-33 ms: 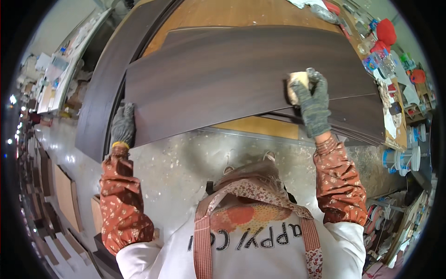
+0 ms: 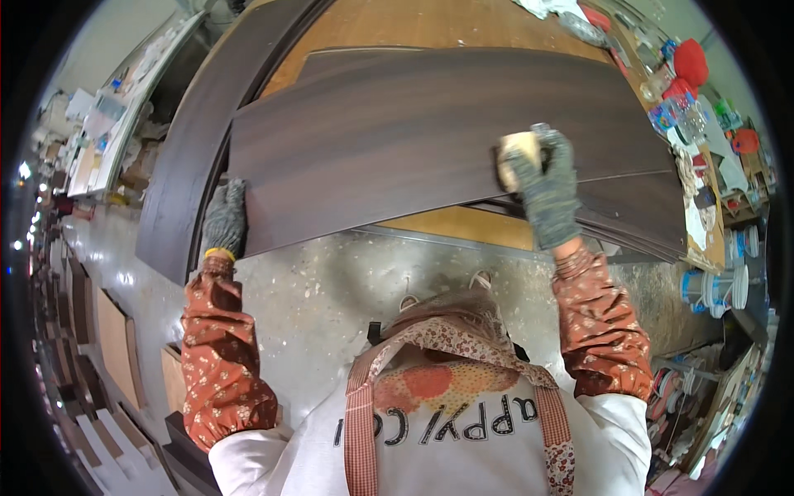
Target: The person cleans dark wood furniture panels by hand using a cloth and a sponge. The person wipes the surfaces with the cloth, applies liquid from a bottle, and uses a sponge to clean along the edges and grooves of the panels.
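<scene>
A long dark brown board [image 2: 372, 149] lies at a slant across the worktable, with streaky wood-like colouring on its face. At the board's left end, my left hand [image 2: 224, 217], in a grey knit glove, is closed around the edge; its fingertips are partly hidden. My right hand [image 2: 552, 183], gloved the same way, grips a pale yellow sponge-like block [image 2: 519, 159] against the board's face, near its front edge towards the right. More dark boards [image 2: 628, 207] lie under it at the right.
Another long dark panel [image 2: 186, 157] stretches along the left side of the wooden tabletop [image 2: 397, 25]. Plastic bottles [image 2: 688, 116], red items and rags crowd the table's right side. White buckets [image 2: 718, 285] stand at the right. Several boards [image 2: 120, 347] lean at the lower left.
My right hand and the yellow block have slid a little to the left along the board. My left hand keeps its place at the board's end.
</scene>
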Available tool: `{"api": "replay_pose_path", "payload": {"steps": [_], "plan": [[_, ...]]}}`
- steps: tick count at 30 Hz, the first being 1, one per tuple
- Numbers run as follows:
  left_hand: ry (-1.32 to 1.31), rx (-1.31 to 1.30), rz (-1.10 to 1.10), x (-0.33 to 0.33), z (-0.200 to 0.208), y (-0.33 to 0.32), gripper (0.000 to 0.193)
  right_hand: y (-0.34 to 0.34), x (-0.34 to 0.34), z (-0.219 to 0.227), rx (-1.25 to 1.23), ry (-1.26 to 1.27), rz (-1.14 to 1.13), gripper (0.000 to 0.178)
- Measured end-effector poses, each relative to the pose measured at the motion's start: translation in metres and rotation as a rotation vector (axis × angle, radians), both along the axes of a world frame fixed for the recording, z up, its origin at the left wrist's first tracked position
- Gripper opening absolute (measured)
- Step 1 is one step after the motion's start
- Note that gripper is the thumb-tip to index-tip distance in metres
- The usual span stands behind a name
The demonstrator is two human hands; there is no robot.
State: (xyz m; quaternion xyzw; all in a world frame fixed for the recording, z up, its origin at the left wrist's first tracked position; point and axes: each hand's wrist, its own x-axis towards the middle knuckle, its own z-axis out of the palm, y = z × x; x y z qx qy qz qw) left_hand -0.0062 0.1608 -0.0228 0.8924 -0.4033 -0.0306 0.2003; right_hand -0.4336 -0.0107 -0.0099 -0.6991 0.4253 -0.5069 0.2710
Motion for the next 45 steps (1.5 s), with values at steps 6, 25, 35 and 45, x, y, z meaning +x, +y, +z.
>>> {"api": "replay_pose_path", "payload": {"steps": [6, 25, 35, 45], "plan": [[-0.334, 0.204, -0.346, 0.031, -0.026, 0.017, 0.037, 0.078, 0.145, -0.004, -0.724, 0.316, 0.380, 0.043], [-0.392, -0.187, -0.489, 0.035, -0.046, 0.019, 0.035, 0.050, 0.037, -0.006, -0.561, 0.724, -0.136, 0.022], [-0.413, -0.061, -0.473, 0.074, -0.072, 0.028, 0.035, 0.058, 0.057, -0.005, -0.760, 0.866, 0.061, 0.034], [-0.409, 0.069, -0.594, -0.071, 0.033, -0.018, 0.048, -0.015, -0.074, 0.008, -0.261, 0.532, -0.427, 0.030]]}}
